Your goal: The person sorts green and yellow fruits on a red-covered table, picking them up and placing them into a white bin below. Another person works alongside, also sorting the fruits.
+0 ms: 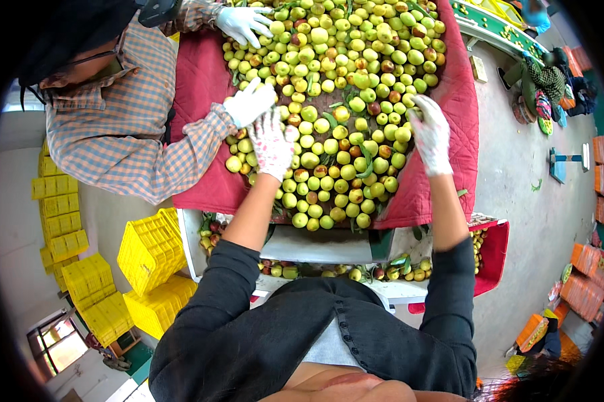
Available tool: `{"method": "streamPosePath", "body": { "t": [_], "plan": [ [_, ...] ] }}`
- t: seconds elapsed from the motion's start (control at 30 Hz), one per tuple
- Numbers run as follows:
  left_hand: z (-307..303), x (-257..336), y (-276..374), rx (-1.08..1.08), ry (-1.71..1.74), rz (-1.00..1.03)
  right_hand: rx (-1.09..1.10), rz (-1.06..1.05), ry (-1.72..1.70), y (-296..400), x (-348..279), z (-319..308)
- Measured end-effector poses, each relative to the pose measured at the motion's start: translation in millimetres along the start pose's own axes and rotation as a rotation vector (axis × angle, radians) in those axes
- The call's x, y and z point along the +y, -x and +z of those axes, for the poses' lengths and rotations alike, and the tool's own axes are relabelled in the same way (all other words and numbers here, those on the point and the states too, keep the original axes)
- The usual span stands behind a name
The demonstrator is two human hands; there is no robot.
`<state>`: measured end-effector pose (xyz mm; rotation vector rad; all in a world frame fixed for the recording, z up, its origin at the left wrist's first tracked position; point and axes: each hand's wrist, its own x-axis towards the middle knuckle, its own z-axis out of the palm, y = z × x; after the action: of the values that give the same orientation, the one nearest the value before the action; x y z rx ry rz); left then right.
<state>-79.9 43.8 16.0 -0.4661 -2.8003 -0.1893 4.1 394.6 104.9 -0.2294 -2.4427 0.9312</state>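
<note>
Many green and reddish-brown jujube fruits with some leaves lie spread over a table covered with red quilted cloth. My left hand, in a white glove with pink marks, rests palm down on fruits at the left side, fingers apart. A co-worker's gloved hand is right beside its fingertips. At the right edge of the fruits is my right hand, also gloved and slightly blurred, its fingers curled near a green fruit; whether it grips that fruit is unclear.
A co-worker in a checked shirt leans in at the left. Below the table's near edge, a white trough holds more fruits, with a red bin to its right. Yellow crates stand lower left. Other people and a green conveyor are upper right.
</note>
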Motion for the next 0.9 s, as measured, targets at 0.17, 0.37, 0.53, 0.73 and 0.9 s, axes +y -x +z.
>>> {"method": "streamPosePath", "body": {
  "t": [0.17,0.37,0.53,0.73,0.9],
  "plan": [
    [-35,74,28,-0.390,0.036,0.192,-0.175,0.097,0.371,-82,50,82],
    [-56,90,74,-0.522,0.329,0.441,-0.258,0.118,0.501,-89,40,108],
    [-44,100,25,-0.196,0.473,0.347,0.101,0.240,0.113,-41,47,79],
    [-24,157,24,-0.345,0.281,0.454,0.064,0.469,-0.430,61,1,43],
    [-47,137,66,-0.441,0.359,0.563,-0.107,0.281,-0.270,114,-25,12]
  ]
}}
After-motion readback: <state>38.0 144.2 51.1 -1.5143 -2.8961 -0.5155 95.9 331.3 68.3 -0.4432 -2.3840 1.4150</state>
